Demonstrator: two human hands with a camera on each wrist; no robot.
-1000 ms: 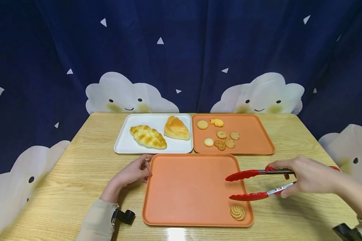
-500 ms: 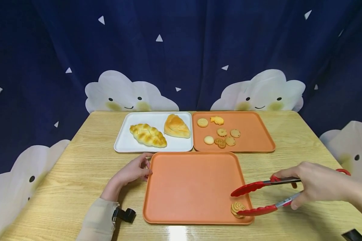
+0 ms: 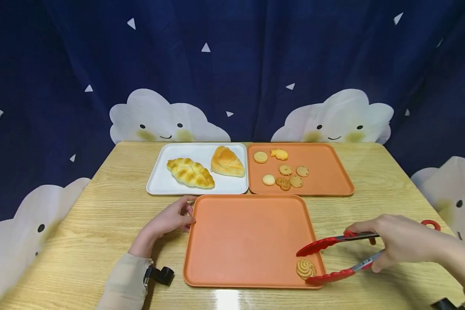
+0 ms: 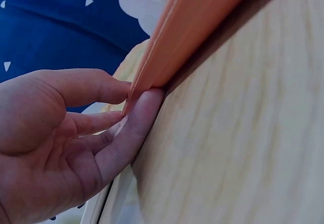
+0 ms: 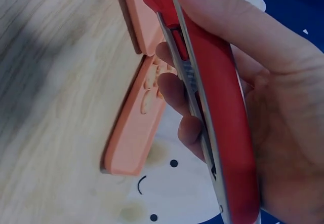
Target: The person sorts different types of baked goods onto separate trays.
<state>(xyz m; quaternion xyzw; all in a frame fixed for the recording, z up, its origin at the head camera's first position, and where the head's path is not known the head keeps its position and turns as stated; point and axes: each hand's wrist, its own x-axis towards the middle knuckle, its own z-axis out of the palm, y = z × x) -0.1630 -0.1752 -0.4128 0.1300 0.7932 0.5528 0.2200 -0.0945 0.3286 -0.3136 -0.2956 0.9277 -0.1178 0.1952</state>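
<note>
A swirl cookie (image 3: 305, 268) lies in the near right corner of the near orange tray (image 3: 240, 241). My right hand (image 3: 387, 243) grips red tongs (image 3: 335, 257), which stand open with one tip above the cookie and the other just below it at the tray's rim. In the right wrist view, fingers (image 5: 283, 107) wrap the tongs' red handle (image 5: 212, 87). My left hand (image 3: 176, 218) is at the tray's left edge. In the left wrist view, thumb and finger (image 4: 144, 107) pinch the orange rim (image 4: 192, 26).
At the back, a white tray (image 3: 159, 185) carries two bread pieces, a braided loaf (image 3: 190, 173) and a wedge (image 3: 226, 162). Beside it, a second orange tray (image 3: 329, 176) holds several small cookies (image 3: 284, 174). Wooden table (image 3: 100, 224); dark blue curtain behind.
My right hand has carried the tongs down and toward me, from over the tray's right side to the cookie in the near corner. The left hand has not moved.
</note>
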